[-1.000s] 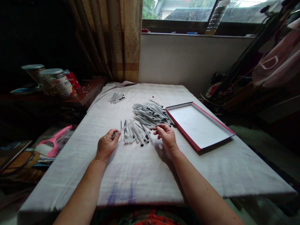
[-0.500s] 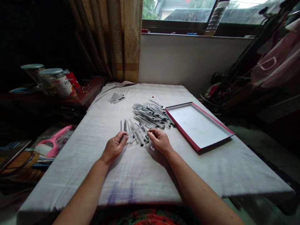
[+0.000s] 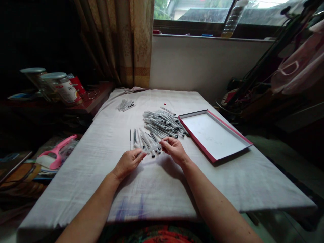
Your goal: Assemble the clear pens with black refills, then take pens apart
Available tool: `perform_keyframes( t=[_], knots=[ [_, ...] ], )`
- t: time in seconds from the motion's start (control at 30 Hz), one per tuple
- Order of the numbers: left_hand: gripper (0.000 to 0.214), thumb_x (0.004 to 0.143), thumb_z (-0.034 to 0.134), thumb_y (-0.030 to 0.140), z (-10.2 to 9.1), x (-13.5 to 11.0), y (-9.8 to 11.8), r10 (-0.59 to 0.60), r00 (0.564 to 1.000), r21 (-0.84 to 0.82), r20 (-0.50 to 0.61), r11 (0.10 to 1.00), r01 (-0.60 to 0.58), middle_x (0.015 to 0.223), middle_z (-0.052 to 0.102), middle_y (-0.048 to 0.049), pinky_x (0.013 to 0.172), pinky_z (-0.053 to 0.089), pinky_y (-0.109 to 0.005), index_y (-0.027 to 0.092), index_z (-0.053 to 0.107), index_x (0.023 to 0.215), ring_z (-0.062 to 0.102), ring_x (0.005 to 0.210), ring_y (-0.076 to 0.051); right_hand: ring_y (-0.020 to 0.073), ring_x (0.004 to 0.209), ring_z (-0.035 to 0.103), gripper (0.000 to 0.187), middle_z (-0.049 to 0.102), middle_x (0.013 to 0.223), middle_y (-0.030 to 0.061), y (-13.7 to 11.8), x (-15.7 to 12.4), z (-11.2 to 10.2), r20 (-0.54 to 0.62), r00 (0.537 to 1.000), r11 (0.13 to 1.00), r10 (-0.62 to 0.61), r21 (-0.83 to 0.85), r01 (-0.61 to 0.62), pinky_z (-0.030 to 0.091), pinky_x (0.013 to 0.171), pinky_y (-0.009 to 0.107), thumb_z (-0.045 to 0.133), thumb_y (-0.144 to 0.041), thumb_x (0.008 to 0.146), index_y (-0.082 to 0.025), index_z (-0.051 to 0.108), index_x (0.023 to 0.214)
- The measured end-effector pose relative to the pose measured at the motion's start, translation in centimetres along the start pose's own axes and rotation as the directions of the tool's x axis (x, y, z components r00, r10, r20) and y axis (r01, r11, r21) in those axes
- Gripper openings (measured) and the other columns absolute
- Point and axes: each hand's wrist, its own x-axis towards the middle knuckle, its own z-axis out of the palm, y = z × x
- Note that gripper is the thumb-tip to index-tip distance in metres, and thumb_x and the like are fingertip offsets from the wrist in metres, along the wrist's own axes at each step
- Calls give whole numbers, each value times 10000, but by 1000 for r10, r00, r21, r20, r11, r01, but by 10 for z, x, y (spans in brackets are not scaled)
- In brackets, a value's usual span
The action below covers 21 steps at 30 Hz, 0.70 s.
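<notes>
A clear pen barrel (image 3: 152, 149) is held slantwise between my two hands, over the near edge of a small group of pens (image 3: 144, 137). My left hand (image 3: 128, 163) is closed, thumb and fingers pinching the barrel's left end. At the other end, the fingertips of my right hand (image 3: 174, 150) are pressed together; whether a small part is also between them I cannot make out. Several thin dark refills (image 3: 134, 135) lie just beyond my left hand. Behind the small group spreads a larger pile of clear pens with black ends (image 3: 163, 123).
A shallow red-edged box lid (image 3: 215, 136) lies to the right of the pile. Farther left is a little bunch of clear pen parts (image 3: 125, 105). A tiny red piece (image 3: 165, 104) rests behind the pile. Lidded jars (image 3: 62, 89) stand on a side table at left.
My left hand has moved right and slightly nearer to me with the clear barrel. The barrel's far end now meets my right fingertips, which were apart from it before.
</notes>
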Motion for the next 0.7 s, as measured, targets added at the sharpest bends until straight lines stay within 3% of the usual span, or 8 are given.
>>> perform_keyframes(
  t=[0.13,0.23,0.33,0.47,0.57,0.63,0.7],
  knots=[
    [587,786,365,780,-9,-2,0,-120,956,-234,269,954,186,482,290,76,407,226,-218,222,358,606,240,424,-81,74,434,472,382,598,514,-39,-4,-3,-1,102,992,996,-68,-53,74,374,442,209,756,-543,660,-185,634,711],
    [593,768,382,800,-20,-6,0,-201,872,-334,446,866,371,439,243,97,372,147,-213,225,376,623,149,388,-68,88,446,504,367,612,534,-30,-6,-5,0,180,977,986,-114,-100,133,407,455,219,714,-546,716,-187,657,762],
    [607,706,488,810,-32,-8,2,-255,827,-383,501,791,476,442,231,101,376,104,-208,220,378,617,120,400,-57,111,494,554,334,639,575,-7,-9,-8,3,224,954,944,-197,-218,246,446,495,238,661,-520,785,-187,684,804],
    [642,617,552,840,-45,-8,6,-290,763,-334,577,770,544,441,206,104,371,71,-207,226,367,596,90,413,-56,130,597,607,238,690,669,21,-17,-19,11,286,892,801,-351,-402,444,481,579,250,625,-416,848,-197,716,832],
    [652,629,495,868,-55,-8,14,-283,722,-261,632,798,542,421,195,99,366,89,-216,231,369,575,99,398,-63,118,568,598,210,682,655,14,-21,-27,17,310,887,819,-342,-365,443,480,554,236,613,-374,862,-196,722,854],
    [654,665,432,872,-64,-10,21,-279,777,-183,564,876,447,426,251,74,368,148,-228,228,385,560,160,387,-74,104,508,561,225,651,605,3,-23,-28,14,222,920,881,-324,-284,379,455,492,223,634,-397,843,-190,720,841],
    [642,704,407,844,-74,-14,23,-240,904,-11,354,965,260,467,368,32,394,238,-243,221,426,549,286,405,-99,80,417,468,284,578,516,-25,-26,-24,3,4,950,937,-312,-166,309,372,394,199,652,-466,812,-188,707,796]
  ],
)
